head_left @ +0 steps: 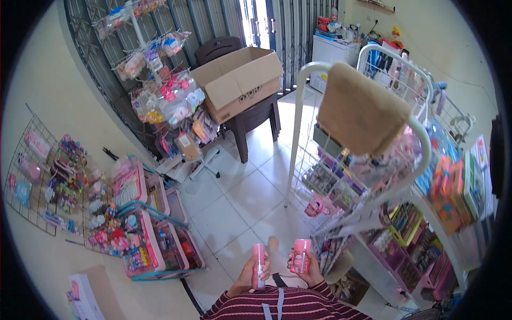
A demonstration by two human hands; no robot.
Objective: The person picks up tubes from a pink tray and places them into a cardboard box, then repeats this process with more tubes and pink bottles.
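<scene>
In front of my striped top, my left hand [247,276] is wrapped round a slim pink bottle [258,266] with a tall pink cap, held upright. To its right, my right hand [313,271] grips a wider pink bottle [300,261] with a pink lid and a label, too small to read. The two bottles are apart, at about the same height. Below them lies the tiled floor [234,197].
A cardboard box [237,88] rests on a dark plastic chair [250,125]. White wire racks [368,197] of goods stand at right, a brown cloth [362,109] over one rail. At left are a wall grid [48,176] with trinkets and a pink-and-blue drawer unit [154,240].
</scene>
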